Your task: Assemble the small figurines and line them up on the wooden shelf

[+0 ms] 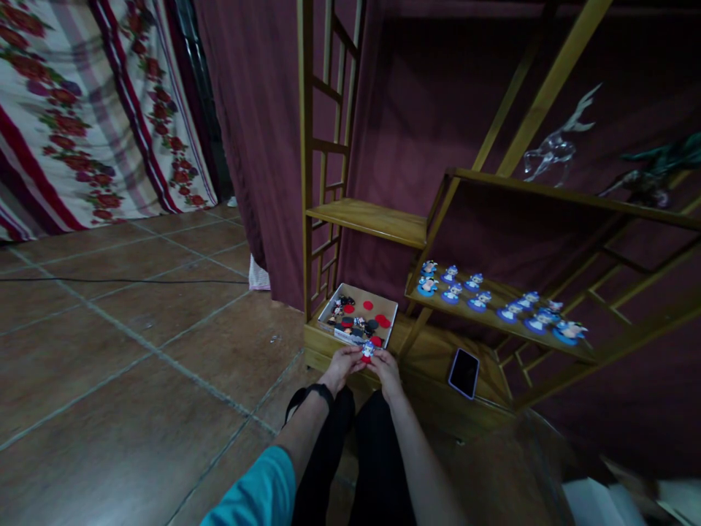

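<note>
Between my two hands, a small figurine (368,351) with a blue-and-white body stands on a red round base. My left hand (345,365) pinches it from the left, and my right hand (386,367) grips it from the right. Just beyond my fingers lies a shallow open box (358,296) with white walls. Inside it are several small dark figurines (342,307) and several loose red discs (382,321). On the shelf to the right, several similar figurines (480,301) stand on blue and purple round bases.
A phone (464,373) lies on the lower ledge, right of my hands. The wooden shelf unit (372,219) has slanted posts and a raised middle board. A clear deer ornament (553,152) stands on an upper shelf. A dark cable (125,280) crosses the tiled floor at left.
</note>
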{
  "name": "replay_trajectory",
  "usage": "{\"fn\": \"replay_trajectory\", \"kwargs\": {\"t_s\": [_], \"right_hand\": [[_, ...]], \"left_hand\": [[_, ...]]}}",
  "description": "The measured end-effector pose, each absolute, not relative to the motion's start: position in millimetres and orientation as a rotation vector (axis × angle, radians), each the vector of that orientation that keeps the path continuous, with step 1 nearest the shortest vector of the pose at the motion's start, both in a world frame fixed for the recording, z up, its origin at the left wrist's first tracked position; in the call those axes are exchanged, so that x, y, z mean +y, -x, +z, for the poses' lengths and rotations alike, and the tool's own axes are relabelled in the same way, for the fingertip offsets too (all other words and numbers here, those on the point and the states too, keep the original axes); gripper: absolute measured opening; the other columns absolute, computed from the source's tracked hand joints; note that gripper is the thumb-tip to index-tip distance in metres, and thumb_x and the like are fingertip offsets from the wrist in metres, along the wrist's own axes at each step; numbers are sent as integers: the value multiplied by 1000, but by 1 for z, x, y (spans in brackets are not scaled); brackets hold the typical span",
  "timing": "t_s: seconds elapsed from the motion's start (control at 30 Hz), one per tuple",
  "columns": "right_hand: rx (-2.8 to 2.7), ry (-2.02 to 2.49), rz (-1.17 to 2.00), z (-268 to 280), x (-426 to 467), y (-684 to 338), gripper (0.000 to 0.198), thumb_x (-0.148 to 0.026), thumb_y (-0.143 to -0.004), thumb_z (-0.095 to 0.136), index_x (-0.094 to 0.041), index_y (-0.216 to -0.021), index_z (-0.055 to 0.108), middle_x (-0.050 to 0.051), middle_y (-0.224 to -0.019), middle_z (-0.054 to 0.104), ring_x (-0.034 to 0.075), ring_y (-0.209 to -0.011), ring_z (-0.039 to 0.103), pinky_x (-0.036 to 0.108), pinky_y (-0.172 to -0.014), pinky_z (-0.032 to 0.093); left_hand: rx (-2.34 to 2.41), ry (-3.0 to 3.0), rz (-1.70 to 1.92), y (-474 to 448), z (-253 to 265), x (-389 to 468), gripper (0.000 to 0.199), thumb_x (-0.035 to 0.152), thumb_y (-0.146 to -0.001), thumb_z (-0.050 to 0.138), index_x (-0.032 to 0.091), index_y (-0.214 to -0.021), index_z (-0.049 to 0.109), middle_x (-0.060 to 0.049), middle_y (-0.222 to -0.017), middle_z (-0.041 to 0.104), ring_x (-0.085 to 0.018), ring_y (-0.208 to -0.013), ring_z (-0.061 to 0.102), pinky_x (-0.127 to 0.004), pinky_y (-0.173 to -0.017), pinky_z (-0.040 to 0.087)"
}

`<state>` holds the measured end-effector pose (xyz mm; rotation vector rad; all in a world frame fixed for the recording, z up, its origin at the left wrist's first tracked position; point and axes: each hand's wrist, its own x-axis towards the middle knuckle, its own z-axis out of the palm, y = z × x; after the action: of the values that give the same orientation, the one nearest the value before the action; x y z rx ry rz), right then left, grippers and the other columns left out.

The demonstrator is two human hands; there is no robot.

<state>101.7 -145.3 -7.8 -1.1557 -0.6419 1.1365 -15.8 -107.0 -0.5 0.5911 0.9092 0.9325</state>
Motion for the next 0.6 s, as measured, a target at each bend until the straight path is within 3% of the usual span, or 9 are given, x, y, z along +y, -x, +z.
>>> {"fn": "replay_trajectory", "kwargs": {"t_s": [0.6], "right_hand": [[-672, 1186, 1120, -6, -147, -101, 28, -40, -54, 70, -18, -69, 61, 1, -77, 64, 16, -73, 62, 30, -65, 53]], "left_hand": [[920, -591, 952, 17, 3, -110, 9, 10, -67, 66, 10, -74, 60, -5, -64, 64, -11, -55, 61, -25, -61, 52]]}}
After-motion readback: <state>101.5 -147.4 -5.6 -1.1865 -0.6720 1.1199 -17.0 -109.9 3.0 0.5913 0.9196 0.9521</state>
